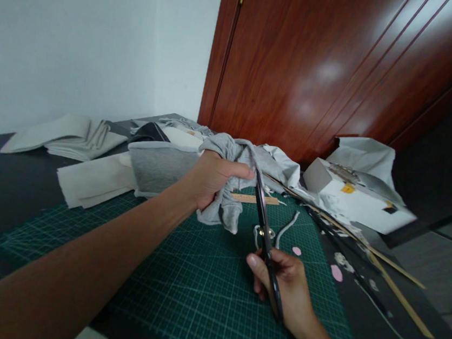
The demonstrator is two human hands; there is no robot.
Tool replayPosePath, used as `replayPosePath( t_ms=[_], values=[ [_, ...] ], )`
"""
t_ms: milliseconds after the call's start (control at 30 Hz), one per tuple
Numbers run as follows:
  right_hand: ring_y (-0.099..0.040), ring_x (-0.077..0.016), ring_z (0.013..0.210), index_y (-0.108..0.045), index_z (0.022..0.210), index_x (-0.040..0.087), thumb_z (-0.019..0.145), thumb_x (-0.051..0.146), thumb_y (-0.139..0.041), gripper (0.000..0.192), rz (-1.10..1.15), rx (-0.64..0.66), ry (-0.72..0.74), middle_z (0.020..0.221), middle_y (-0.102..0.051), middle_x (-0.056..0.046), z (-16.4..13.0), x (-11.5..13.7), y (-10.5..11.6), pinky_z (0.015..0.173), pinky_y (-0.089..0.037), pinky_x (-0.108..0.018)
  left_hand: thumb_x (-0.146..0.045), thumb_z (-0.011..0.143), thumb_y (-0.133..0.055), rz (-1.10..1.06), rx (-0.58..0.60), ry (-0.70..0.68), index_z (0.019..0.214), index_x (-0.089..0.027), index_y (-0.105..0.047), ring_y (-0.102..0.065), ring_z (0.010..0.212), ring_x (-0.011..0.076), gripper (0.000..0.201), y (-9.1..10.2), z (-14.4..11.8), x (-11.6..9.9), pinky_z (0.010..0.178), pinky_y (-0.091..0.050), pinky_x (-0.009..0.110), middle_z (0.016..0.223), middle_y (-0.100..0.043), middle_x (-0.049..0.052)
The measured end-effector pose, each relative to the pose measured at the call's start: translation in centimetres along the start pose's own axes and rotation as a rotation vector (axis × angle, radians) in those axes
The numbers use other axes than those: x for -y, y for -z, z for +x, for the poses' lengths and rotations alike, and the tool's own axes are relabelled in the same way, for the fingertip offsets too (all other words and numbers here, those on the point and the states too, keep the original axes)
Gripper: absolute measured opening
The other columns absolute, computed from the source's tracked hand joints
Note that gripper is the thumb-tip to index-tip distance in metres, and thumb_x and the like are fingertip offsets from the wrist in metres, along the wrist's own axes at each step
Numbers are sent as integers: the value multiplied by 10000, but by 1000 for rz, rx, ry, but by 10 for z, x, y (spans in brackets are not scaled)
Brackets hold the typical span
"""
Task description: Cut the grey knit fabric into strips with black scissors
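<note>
My left hand (211, 178) grips a bunched piece of grey fabric (225, 210) and holds it up above the green cutting mat (181, 278). My right hand (284, 287) holds black scissors (264, 223) by the handles. Their blades point up and away, and the tips meet the grey fabric just right of my left thumb. A thin grey strip of cloth (287, 228) lies on the mat beside the scissors.
Folded grey and white fabric pieces (98, 177) are stacked at the mat's far left. A wooden ruler (255, 199) lies behind the fabric. A white box (353, 197) and long wooden sticks (385, 272) sit to the right. Pink scraps (335, 272) lie near the mat's edge. A wooden door (323, 66) stands behind.
</note>
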State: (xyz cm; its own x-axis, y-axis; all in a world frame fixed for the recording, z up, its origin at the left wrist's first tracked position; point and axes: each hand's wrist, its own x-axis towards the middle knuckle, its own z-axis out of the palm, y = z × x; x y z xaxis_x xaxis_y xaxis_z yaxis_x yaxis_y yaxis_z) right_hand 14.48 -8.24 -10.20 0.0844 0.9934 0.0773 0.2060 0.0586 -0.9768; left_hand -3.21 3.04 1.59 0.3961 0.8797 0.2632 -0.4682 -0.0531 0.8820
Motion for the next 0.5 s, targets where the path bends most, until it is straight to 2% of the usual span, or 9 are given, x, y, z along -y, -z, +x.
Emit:
replayPosePath(
  t_ms=[133,367,500],
  values=[
    [-450,-88,357,-629,660,178,778,569,-813,447,16,-1,-14,446,-536,44,0,2,0,347,-352,-177,-145,583,-784,46,-53,1,678,-137,-687,-674,654,228,135,0,1,0,654,-573,389,757,-719,65],
    [-461,-94,380,-618,643,179,729,538,-850,437,5,12,-27,458,-534,44,0,7,-1,358,-355,-178,-126,573,-770,91,-69,-5,616,-153,-645,-677,629,240,136,-1,-1,0,656,-583,410,671,-677,45],
    [-463,-92,381,-610,641,175,723,545,-853,449,15,8,-36,463,-541,40,0,8,-1,364,-360,-177,-94,565,-772,48,-62,11,637,-174,-658,-682,636,241,156,0,-2,4,642,-574,373,604,-658,19]
  ],
)
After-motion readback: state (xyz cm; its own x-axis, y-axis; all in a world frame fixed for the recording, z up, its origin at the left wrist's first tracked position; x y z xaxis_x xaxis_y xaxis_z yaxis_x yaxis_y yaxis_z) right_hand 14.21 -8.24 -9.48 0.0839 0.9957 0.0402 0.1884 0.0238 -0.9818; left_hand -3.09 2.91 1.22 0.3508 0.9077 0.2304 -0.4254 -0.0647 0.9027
